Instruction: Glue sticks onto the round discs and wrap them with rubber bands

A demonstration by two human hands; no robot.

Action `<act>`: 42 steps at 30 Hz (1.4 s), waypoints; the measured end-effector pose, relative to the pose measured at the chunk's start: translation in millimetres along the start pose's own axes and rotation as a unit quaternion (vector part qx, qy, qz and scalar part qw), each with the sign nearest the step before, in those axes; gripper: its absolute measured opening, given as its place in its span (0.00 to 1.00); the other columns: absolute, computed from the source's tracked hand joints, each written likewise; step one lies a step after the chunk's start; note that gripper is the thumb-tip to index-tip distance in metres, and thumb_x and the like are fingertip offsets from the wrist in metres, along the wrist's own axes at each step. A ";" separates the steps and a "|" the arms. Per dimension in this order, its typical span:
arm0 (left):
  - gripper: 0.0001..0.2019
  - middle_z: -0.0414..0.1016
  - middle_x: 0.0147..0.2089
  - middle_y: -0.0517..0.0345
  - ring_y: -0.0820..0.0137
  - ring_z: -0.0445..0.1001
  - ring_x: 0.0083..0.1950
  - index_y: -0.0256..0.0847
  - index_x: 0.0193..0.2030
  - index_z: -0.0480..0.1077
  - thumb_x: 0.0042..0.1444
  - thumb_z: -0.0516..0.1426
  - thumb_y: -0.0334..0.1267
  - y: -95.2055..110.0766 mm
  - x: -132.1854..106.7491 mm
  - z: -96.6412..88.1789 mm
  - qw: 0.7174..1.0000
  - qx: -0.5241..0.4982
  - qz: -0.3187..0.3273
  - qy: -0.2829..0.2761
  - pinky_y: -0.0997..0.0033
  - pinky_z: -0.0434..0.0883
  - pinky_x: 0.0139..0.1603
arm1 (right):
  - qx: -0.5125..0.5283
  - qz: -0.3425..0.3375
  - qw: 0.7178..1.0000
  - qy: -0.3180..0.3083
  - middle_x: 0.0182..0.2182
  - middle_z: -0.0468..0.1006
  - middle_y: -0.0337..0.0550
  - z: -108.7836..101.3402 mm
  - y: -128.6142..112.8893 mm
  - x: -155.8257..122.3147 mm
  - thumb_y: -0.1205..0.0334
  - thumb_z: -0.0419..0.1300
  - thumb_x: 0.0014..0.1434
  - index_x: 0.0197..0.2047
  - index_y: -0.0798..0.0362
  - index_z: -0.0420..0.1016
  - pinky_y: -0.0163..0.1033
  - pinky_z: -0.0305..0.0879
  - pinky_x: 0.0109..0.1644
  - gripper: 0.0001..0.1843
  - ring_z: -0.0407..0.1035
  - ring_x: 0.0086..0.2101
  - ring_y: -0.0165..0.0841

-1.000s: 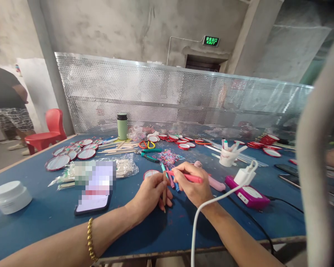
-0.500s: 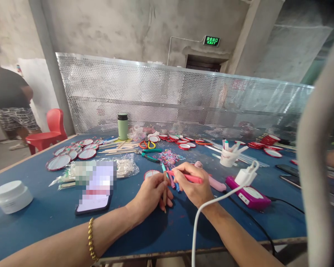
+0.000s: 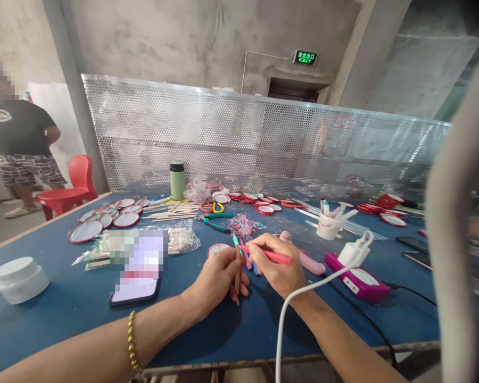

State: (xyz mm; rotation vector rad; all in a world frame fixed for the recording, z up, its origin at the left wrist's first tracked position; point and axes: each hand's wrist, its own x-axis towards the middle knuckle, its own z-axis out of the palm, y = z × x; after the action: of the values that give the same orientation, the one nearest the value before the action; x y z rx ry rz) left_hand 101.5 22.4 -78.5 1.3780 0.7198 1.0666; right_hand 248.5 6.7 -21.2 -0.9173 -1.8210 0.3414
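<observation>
My left hand (image 3: 219,274) is closed around a thin wooden stick (image 3: 237,284), held nearly upright above the blue table. In my right hand (image 3: 279,266) is a red marker pen (image 3: 277,257), pinched with its tip at the upper end of the stick. Just beyond both hands lie several coloured markers (image 3: 236,242), partly covered by my fingers. A round, red-rimmed white disc (image 3: 217,249) shows behind my left hand. Farther back is a heap of small colourful bands or strips (image 3: 245,226), too small to make out.
A phone (image 3: 139,271), bagged sticks (image 3: 179,239) and a white jar (image 3: 21,279) stand left. At right are a paper cup of pens (image 3: 328,226), a purple device (image 3: 359,282) and a white cable (image 3: 283,324). Pliers (image 3: 215,223) and a green flask (image 3: 177,181) lie farther back.
My hands keep nearly the same pose, with the red marker still against the stick. The view has shifted slightly, and the person at far left stands a little farther right in it.
</observation>
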 end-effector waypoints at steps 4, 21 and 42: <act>0.14 0.74 0.24 0.59 0.70 0.76 0.21 0.39 0.37 0.63 0.56 0.56 0.49 -1.3 0.5 -0.8 1.000 -0.003 -0.002 -0.001 0.80 0.67 0.13 | -0.004 0.000 1.000 -0.002 0.21 0.77 0.39 0.0 0.7 -0.2 0.61 0.57 0.61 0.28 0.53 0.73 0.31 0.64 0.23 0.10 0.68 0.19 0.27; 0.11 0.73 0.24 0.60 0.72 0.75 0.20 0.38 0.37 0.62 0.59 0.54 0.45 -0.2 -0.5 -0.1 1.000 0.000 0.007 -0.003 0.82 0.67 0.13 | -0.001 0.005 1.000 0.007 0.20 0.75 0.38 0.7 0.9 0.3 0.63 0.57 0.61 0.28 0.54 0.73 0.30 0.63 0.23 0.10 0.66 0.18 0.26; 0.07 0.72 0.23 0.59 0.73 0.73 0.19 0.38 0.36 0.62 0.59 0.50 0.39 14.7 -3.3 3.5 1.000 0.024 -0.009 0.005 0.82 0.66 0.12 | -0.012 -0.017 1.000 0.020 0.17 0.73 0.34 -0.7 2.0 0.6 0.66 0.57 0.60 0.26 0.54 0.72 0.30 0.64 0.24 0.10 0.66 0.17 0.25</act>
State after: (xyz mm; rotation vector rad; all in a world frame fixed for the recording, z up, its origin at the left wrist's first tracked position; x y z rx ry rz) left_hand 100.8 16.3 -64.3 1.4057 0.7667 1.0487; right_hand 249.9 8.4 -21.7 -0.9022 -1.8058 0.2791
